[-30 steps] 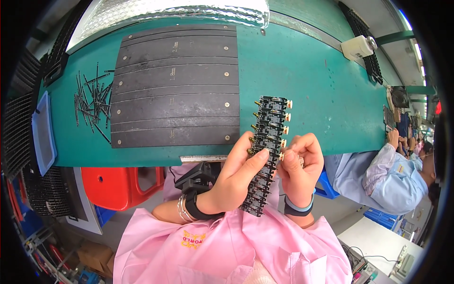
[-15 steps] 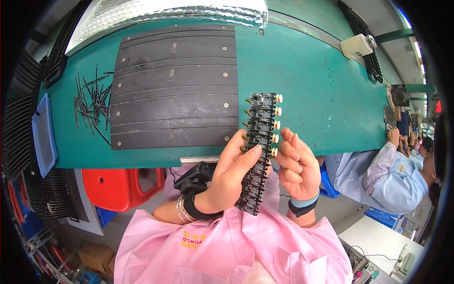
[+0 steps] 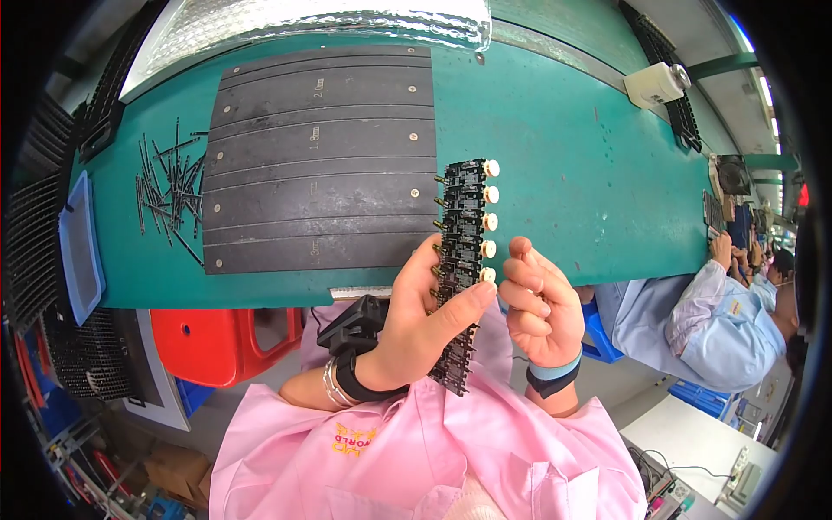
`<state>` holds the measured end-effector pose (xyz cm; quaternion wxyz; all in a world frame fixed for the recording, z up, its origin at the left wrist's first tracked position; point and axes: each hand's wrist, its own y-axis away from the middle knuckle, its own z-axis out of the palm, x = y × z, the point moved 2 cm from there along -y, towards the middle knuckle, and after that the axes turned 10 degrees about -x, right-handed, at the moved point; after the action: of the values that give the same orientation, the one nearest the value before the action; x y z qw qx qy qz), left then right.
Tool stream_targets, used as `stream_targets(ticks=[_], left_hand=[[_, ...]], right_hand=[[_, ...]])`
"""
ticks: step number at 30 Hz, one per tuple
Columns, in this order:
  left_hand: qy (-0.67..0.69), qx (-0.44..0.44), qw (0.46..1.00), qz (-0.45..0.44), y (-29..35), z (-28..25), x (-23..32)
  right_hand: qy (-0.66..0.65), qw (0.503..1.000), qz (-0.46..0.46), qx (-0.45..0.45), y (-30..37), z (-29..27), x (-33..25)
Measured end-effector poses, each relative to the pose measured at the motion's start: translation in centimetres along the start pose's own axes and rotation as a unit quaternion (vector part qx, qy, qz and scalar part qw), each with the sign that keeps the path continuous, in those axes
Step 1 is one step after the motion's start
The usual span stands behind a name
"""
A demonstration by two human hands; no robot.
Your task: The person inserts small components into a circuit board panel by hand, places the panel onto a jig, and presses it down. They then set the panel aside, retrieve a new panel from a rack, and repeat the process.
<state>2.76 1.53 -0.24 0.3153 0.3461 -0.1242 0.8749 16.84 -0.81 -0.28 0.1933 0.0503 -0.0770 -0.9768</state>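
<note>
My left hand grips a long black circuit board panel, its thumb lying across the front near the right edge. Round cream-coloured parts line the panel's upper right edge, and small brass pins stick out along its left edge. The panel stands tilted, its lower end close to my pink smock. Just to the right, and apart from the panel, is my right hand. Its fingers are curled in with the thumb against them; whatever they hold, if anything, is hidden.
A dark grooved plate lies on the green tabletop, with thin black strips heaped to its left. Farther out are a blue tray, a white bottle and bubble wrap. A co-worker sits at right.
My left hand has turned the panel and shifted its upper end slightly left and up. The left thumb has slid toward the cream parts. My right hand has moved a little left.
</note>
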Motion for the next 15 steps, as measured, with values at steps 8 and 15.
stream_targets(ticks=[8, 15], left_hand=[[0.024, -0.005, 1.000, 0.008, -0.01, -0.23, -0.13], [0.022, -0.003, 1.000, -0.003, -0.02, -0.12, -0.16]], right_hand=[[0.036, 0.996, -0.041, 0.069, -0.41, 0.53, 0.04], [0.045, 0.998, -0.030, 0.022, -0.12, -0.02, 0.11]])
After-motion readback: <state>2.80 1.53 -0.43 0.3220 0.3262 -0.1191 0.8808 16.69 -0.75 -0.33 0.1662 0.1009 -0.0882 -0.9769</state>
